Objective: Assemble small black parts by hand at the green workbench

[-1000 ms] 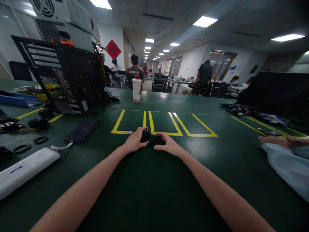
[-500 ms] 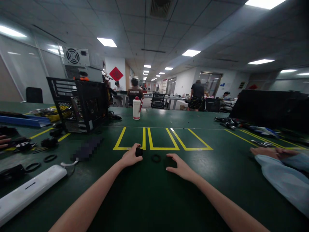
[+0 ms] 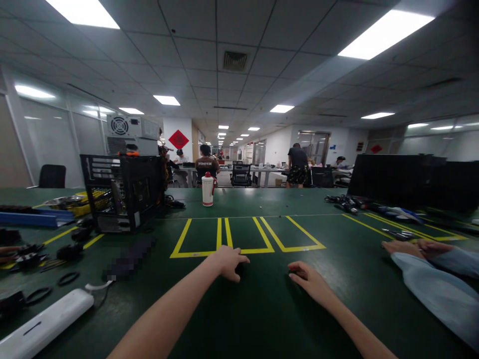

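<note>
My left hand (image 3: 229, 263) is over the green table (image 3: 239, 319), at the near edge of the middle yellow outline. Its index finger points right, its thumb is apart, and nothing shows between them. To the right, my right hand (image 3: 307, 280) is just above or on the table, below the right yellow outline (image 3: 305, 248). Its fingers are curled towards the thumb, with a small dark patch at the tips that I cannot make out. The space under my left palm is hidden.
On the left are an open black computer case (image 3: 129, 194), a white power strip (image 3: 48, 321), black rings (image 3: 69, 278) and cables. A white bottle (image 3: 208, 189) stands ahead. Another person's blue sleeves (image 3: 430, 284) and hands rest at right, near dark monitors (image 3: 389, 177).
The view has tilted up. My left hand has moved right; the black round piece it held is no longer visible. My right hand has curled and shifted right. The ring between the hands is out of sight.
</note>
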A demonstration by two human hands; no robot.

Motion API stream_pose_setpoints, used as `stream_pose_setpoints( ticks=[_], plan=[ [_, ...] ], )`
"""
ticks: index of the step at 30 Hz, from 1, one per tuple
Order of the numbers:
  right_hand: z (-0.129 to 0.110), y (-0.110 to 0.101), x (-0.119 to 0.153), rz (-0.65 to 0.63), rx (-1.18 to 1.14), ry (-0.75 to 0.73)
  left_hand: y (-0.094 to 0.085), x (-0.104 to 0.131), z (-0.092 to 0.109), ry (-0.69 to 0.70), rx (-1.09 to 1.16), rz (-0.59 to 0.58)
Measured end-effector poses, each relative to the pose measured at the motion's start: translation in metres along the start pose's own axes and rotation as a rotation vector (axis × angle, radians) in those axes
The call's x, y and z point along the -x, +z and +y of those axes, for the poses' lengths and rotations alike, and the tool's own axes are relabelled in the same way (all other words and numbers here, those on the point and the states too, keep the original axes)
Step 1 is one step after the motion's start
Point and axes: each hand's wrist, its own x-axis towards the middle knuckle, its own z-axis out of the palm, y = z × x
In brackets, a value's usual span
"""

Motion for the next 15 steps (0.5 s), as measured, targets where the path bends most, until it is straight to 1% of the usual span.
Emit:
stream_pose_setpoints(
  ticks=[2, 4, 6, 10, 13, 15],
  plan=[
    [-0.003, 0.000, 0.002, -0.010, 0.025, -0.006, -0.001, -0.007, 0.005, -0.005, -0.032, -0.079],
    [-0.006, -0.002, 0.004, -0.012, 0.040, -0.013, -0.002, -0.009, 0.008, -0.016, -0.071, -0.119],
    [-0.009, -0.003, 0.005, -0.015, 0.061, -0.020, -0.002, -0.007, 0.010, -0.024, -0.097, -0.107],
    [-0.019, 0.001, 0.010, 0.008, 0.130, -0.022, 0.006, 0.007, 0.009, -0.064, -0.079, -0.015],
    [-0.037, 0.019, 0.015, 0.050, 0.200, -0.032, 0.012, 0.020, 0.005, -0.077, -0.017, 0.025],
    [-0.055, 0.040, 0.015, 0.009, 0.212, -0.078, 0.014, 0.027, 0.001, -0.100, 0.039, 0.051]
  ],
)
